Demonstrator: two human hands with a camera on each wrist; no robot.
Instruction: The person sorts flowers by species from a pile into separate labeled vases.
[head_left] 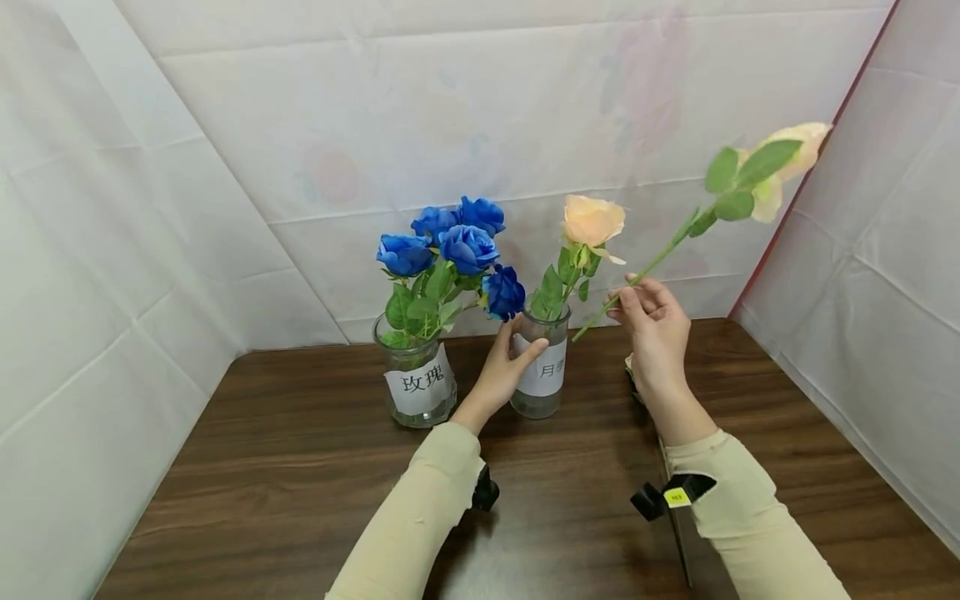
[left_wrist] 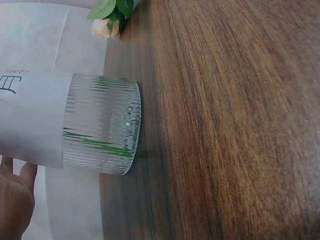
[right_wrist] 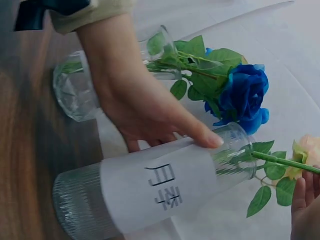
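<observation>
My left hand (head_left: 498, 367) grips a ribbed glass vase (right_wrist: 82, 200) from its left side, thumb across the white label (right_wrist: 160, 190) and fingers behind. One peach rose (head_left: 592, 221) stands upright in this vase. With fingertips and thumb, my right hand (head_left: 658, 337) pinches the green stem of a second peach rose (head_left: 798, 154). That rose slants up to the right, and its stem end points down toward the vase. In the right wrist view the stem (right_wrist: 280, 160) overlaps the vase mouth.
To the left stands a labelled glass jar (head_left: 412, 390) with several blue roses (head_left: 468, 250), one leaning toward the vase. Another peach rose (left_wrist: 106, 27) lies on the wooden table (head_left: 300, 450), partly beneath my right forearm. White cloth walls (head_left: 360, 125) enclose the back and sides.
</observation>
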